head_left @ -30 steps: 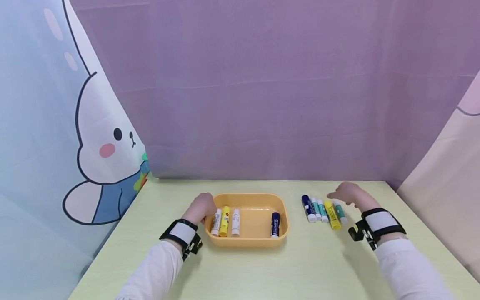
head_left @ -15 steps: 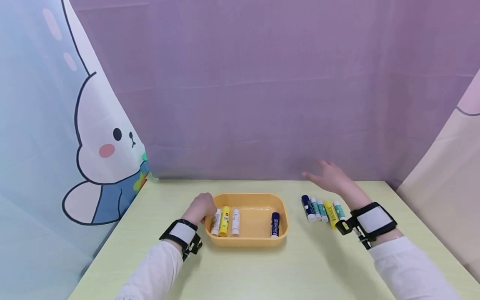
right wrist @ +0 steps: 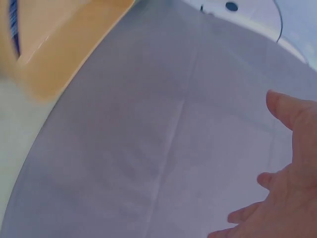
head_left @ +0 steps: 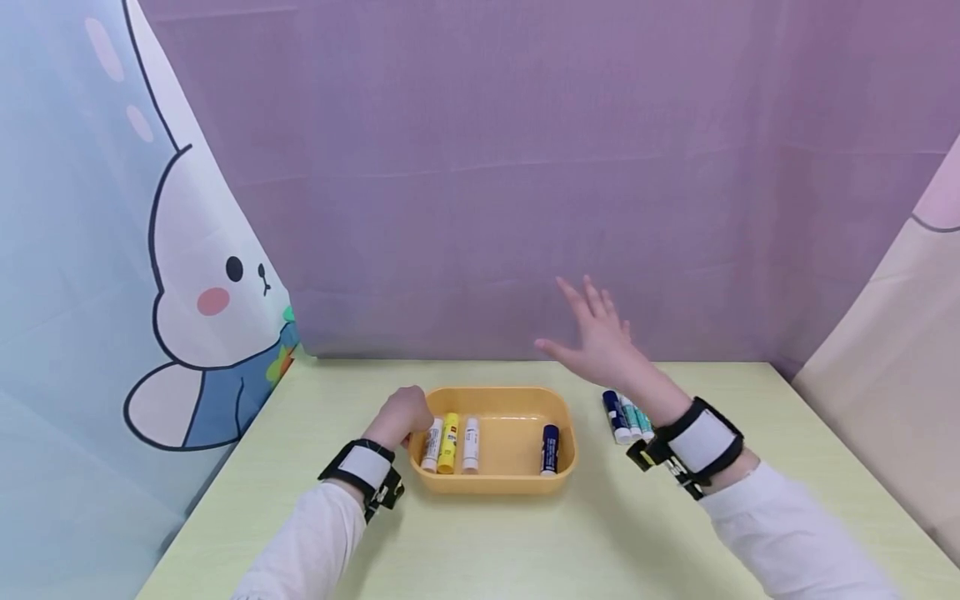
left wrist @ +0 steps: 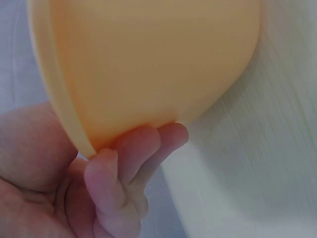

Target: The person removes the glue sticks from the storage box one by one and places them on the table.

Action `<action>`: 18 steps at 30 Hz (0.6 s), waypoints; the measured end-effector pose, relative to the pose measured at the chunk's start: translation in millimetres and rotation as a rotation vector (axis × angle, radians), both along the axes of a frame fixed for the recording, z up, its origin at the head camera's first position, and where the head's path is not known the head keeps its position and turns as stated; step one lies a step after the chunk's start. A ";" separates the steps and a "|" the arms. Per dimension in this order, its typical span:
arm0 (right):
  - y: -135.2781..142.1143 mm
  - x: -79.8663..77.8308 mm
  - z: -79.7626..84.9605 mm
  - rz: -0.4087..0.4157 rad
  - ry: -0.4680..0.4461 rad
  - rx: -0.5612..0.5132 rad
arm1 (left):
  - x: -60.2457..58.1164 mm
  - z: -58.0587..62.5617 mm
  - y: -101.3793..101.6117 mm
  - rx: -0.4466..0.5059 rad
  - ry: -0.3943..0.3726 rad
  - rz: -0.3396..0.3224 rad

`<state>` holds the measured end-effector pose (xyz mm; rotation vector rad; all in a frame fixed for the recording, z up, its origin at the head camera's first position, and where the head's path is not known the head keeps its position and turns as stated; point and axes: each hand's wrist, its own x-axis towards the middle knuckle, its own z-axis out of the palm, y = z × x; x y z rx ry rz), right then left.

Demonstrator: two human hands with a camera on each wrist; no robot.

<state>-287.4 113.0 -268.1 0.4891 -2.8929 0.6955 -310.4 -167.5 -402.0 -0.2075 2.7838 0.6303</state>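
My left hand [head_left: 405, 414] holds the left end of a yellow-orange plastic tray [head_left: 495, 483]. In the left wrist view, its curled fingers [left wrist: 136, 151] press the outer wall [left wrist: 158, 64] just under the rim, thumb on the other side. Inside the tray lie a white glue stick [head_left: 432, 444], a yellow glue stick [head_left: 447, 443] and another white one [head_left: 471, 446] at the left, with a navy glue stick [head_left: 551, 450] at the right. My right hand [head_left: 597, 343], fingers spread and holding nothing, is raised beyond the tray's right end. The right wrist view shows its fingers spread too.
Right of the tray, a navy-and-white glue stick [head_left: 617, 417] and teal-and-white ones [head_left: 631, 418] lie side by side on the pale table [head_left: 480, 550]. My right forearm hides the rest of that row. A purple cloth [head_left: 480, 208] hangs behind the table.
My right hand has risen from above the row of glue sticks and moved left, its fingers spreading. Its forearm now covers part of the row. The left hand and tray have stayed put.
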 end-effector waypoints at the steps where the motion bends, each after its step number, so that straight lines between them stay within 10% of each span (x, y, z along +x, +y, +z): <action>1: -5.4 1.2 0.2 0.012 0.011 -0.004 | 0.0 0.2 0.1 0.000 -0.002 0.000; 18: -81.3 10.7 -47.8 0.163 -0.028 0.046 | 0.2 1.7 0.2 0.006 -0.003 -0.004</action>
